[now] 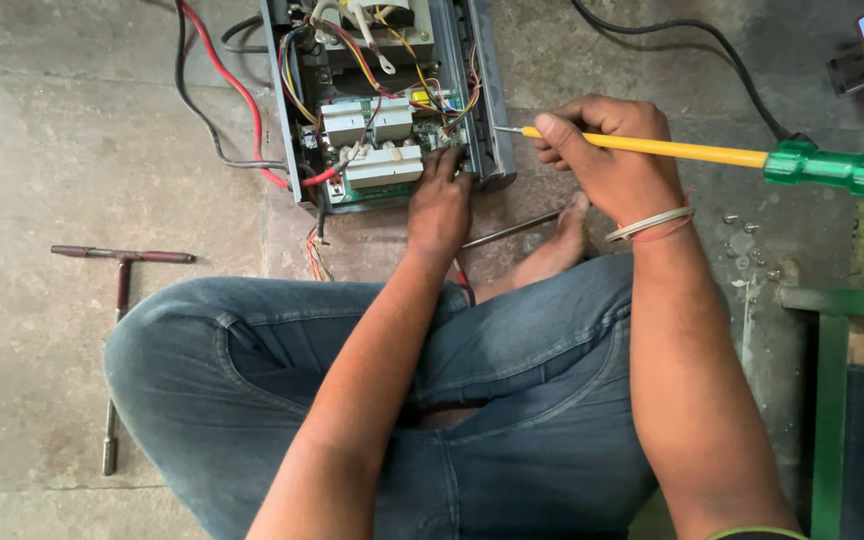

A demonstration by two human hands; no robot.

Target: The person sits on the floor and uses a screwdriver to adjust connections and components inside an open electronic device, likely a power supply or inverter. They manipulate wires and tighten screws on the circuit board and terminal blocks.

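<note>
Concrete floor [52, 150] lay under the opened metal box [382, 100], where the left hand [439, 205] pressed loosely spread fingertips inside while the right hand [607, 155] gripped a yellow-shafted screwdriver [712, 155] at its edge.

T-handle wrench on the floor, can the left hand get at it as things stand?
Probably yes: the left hand only rests on the open unit, and bare floor lies around the T-handle wrench beside the left knee.

A person sits cross-legged on the concrete floor [42, 150]. The left hand [439, 205] rests its fingertips on the circuit board inside an opened grey electrical unit [487, 120]. The right hand [607, 155] grips a screwdriver [732, 158] by its yellow shaft, tip seemingly touching the casing edge. A T-handle wrench [120, 300] lies well apart.
</note>
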